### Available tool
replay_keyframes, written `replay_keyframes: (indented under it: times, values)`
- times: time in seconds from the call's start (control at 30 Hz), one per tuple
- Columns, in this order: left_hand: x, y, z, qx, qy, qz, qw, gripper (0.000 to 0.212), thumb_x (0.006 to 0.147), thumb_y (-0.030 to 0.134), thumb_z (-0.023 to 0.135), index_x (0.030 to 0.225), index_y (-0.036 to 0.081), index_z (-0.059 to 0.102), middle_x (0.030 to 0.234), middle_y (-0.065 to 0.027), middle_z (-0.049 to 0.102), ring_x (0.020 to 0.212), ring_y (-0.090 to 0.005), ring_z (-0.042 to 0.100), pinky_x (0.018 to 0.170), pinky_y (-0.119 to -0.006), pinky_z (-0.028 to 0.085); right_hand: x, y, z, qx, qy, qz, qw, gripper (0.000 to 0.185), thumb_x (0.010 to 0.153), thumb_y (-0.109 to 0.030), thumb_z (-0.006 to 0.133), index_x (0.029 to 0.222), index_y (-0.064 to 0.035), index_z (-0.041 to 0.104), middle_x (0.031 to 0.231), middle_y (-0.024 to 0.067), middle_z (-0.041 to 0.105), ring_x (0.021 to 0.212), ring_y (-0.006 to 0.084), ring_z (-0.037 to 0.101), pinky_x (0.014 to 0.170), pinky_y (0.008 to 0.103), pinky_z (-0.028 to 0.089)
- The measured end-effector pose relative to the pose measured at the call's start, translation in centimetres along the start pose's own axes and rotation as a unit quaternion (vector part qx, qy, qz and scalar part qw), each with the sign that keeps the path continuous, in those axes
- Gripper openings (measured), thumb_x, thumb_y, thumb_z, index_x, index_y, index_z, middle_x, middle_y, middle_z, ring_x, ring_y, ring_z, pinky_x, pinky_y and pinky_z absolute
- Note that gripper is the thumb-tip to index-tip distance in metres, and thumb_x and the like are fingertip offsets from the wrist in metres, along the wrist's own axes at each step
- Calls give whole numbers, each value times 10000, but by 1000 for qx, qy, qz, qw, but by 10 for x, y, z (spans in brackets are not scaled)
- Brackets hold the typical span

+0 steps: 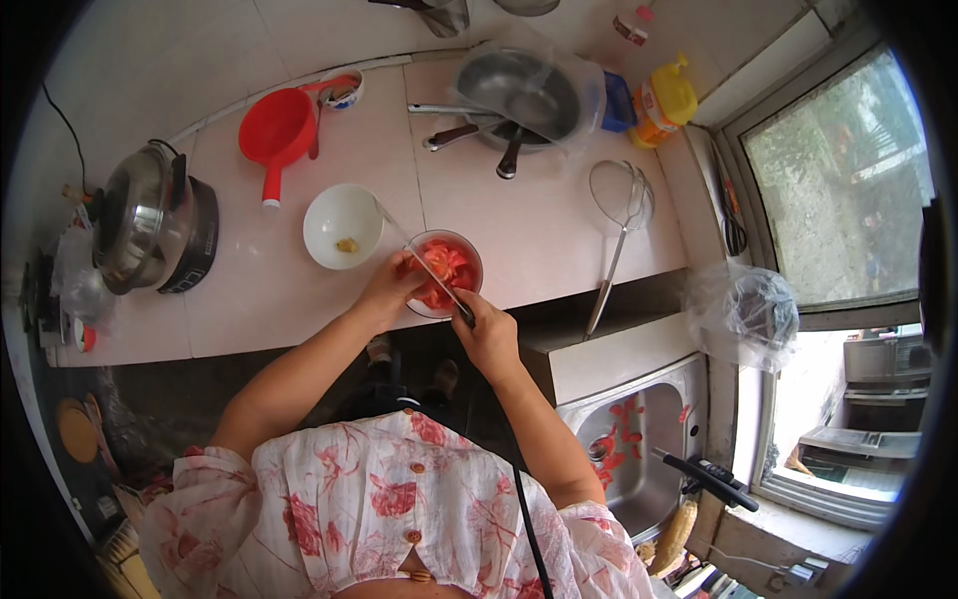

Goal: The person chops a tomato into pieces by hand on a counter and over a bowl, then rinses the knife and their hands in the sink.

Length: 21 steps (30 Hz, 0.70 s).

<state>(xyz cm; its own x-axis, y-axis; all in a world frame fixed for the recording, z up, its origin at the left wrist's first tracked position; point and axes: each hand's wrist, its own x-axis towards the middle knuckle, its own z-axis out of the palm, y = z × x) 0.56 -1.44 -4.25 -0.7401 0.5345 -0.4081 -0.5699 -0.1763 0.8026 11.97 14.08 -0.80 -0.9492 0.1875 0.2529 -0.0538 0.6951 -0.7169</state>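
My right hand (pixel 486 335) grips the dark handle of a knife (pixel 421 257). Its long thin blade slants up and left across a bowl (pixel 477 268) of red cut pieces that look like tomato (pixel 447 263). At the bowl's left rim, my left hand (pixel 391 290) has its fingers and thumb bent around a red tomato piece beside the blade; the fingers partly hide it. A white bowl (pixel 329 212) just beyond that hand holds a small yellowish lump (pixel 346 245). Both bowls rest on the pale tiled counter (pixel 258 299), the tomato bowl close to its front edge.
Left stands a lidded steel pot (pixel 135 217) on an electric cooker (pixel 196 239). A red ladle-like scoop (pixel 277 127), stacked pans (pixel 520 93), a wire strainer (pixel 617 198) and a yellow pump bottle (pixel 664 101) lie farther back. Red peels (pixel 614 442) lie in the steel sink (pixel 658 479) at right.
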Motion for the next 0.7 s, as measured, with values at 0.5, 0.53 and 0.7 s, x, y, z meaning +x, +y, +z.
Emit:
replay_keyframes:
  times: [0.5, 0.53, 0.7]
  values:
    - [-3, 12, -9, -82, -43, -158, 983, 298, 867, 175, 627, 1117, 27, 561, 1084, -77, 617, 1004, -188, 612, 878, -315, 509, -9, 24, 13, -23, -5, -28, 999, 308, 789, -161, 656, 1067, -59, 573, 816, 142, 665, 677, 313, 643, 585, 387, 520]
    - [-2, 12, -8, -77, -53, -145, 985, 293, 869, 171, 624, 1114, 24, 560, 1085, -80, 615, 998, -188, 614, 873, -316, 510, -9, 25, 14, -27, -7, -24, 999, 309, 790, -165, 655, 1068, -59, 572, 823, 143, 665, 680, 314, 644, 588, 388, 520]
    - [3, 10, -6, -11, -50, -113, 992, 325, 862, 146, 629, 1144, 12, 539, 1128, -104, 590, 1012, -177, 604, 880, -324, 509, -1, 26, 20, -41, -32, 5, 999, 313, 778, -128, 656, 1071, -59, 571, 829, 155, 661, 688, 323, 645, 592, 385, 522]
